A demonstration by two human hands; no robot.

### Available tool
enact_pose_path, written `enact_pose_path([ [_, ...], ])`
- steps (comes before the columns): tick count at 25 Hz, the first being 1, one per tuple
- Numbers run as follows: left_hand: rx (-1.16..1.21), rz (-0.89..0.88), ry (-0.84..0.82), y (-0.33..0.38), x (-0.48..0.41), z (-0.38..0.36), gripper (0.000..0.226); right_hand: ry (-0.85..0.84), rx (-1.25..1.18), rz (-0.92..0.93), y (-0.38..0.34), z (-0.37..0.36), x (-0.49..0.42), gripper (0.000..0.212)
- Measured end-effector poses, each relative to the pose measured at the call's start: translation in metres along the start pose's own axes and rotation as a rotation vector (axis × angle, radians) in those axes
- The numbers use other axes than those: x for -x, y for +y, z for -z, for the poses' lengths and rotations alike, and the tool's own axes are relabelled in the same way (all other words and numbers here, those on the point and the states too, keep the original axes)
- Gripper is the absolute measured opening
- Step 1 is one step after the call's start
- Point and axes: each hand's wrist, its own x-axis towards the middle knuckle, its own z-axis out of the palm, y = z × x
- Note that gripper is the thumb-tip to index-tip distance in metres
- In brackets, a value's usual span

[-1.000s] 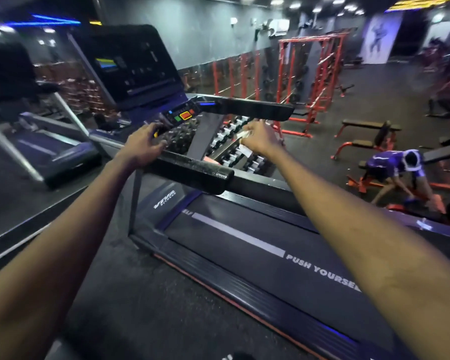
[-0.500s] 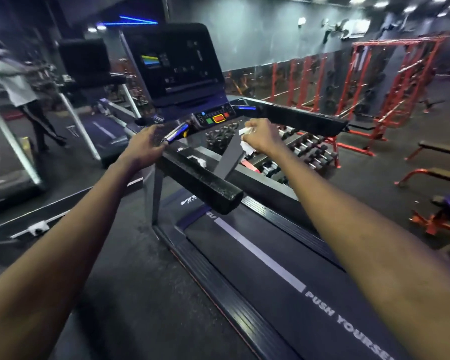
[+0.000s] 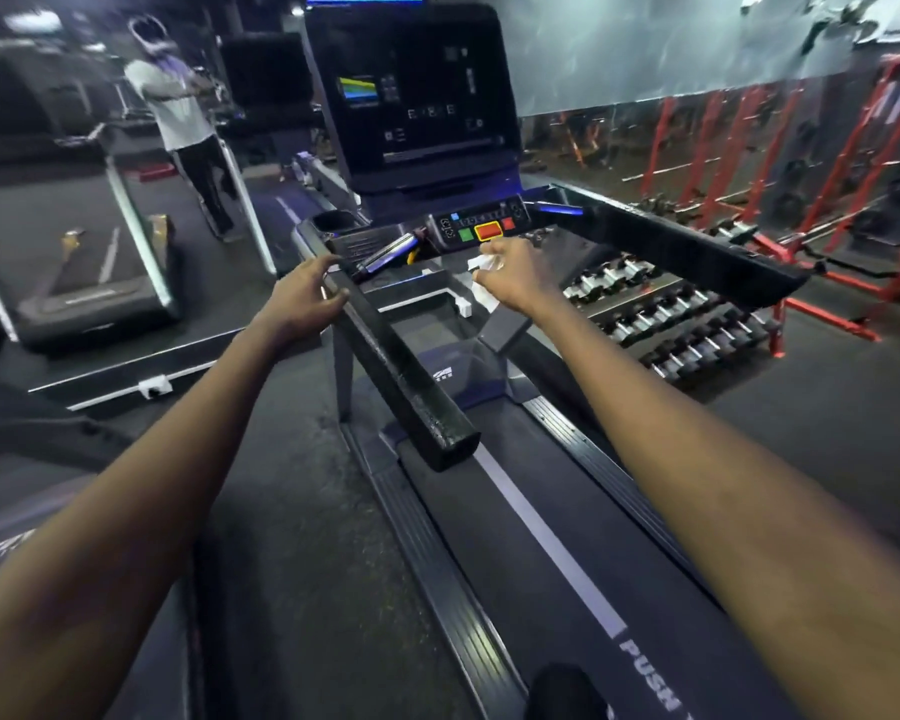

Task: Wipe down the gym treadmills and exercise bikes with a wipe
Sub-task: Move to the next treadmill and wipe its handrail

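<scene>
At the far left we see a second treadmill (image 3: 100,283), and behind it a person (image 3: 178,106) in a white shirt stands with the back to us. Then comes the left hand (image 3: 302,298). Its fingers are spread and only lightly bent, with the tips against the outer side of the left handrail (image 3: 396,366). They are not wrapped around the rail and they hold nothing.

In the middle stands the treadmill (image 3: 567,537) on whose belt we look down. Its dark screen (image 3: 417,96) is upright at the top, and under it is the control panel (image 3: 481,228) with one green and two red buttons. The wipe (image 3: 481,265) is white and crumpled. It sits just under the large red button, touching or nearly touching the lower edge of the panel; we cannot tell which. The right hand (image 3: 515,275) pinches it between curled fingers and thumb.

Further right runs the right handrail (image 3: 697,252). Beyond it are rows of dumbbells (image 3: 671,319) on a low rack, and red racks (image 3: 827,148) along the wall.
</scene>
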Motion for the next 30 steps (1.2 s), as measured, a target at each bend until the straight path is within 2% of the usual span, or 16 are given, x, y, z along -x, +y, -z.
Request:
enact_pose_path([
  [6, -0.030, 0.092, 0.054, 0.001, -0.010, -0.015, 0.051, -0.089, -0.097, 0.094, 0.015, -0.019, -0.052, 0.047],
  [11, -0.066, 0.250, 0.063, 0.011, -0.017, -0.010, 0.053, -0.203, -0.160, 0.193, 0.014, -0.034, -0.107, 0.046],
  [17, -0.100, 0.500, 0.035, 0.061, -0.025, 0.012, 0.057, -0.381, -0.215, 0.296, 0.005, -0.011, -0.161, 0.044],
  [24, -0.120, 0.723, -0.033, 0.096, 0.009, 0.047, 0.056, -0.549, -0.195, 0.294, -0.030, 0.001, -0.179, 0.044],
  [30, -0.072, 0.800, -0.016, 0.087, 0.021, 0.049, 0.055, -0.673, -0.171, 0.294, -0.040, -0.032, -0.183, 0.043],
])
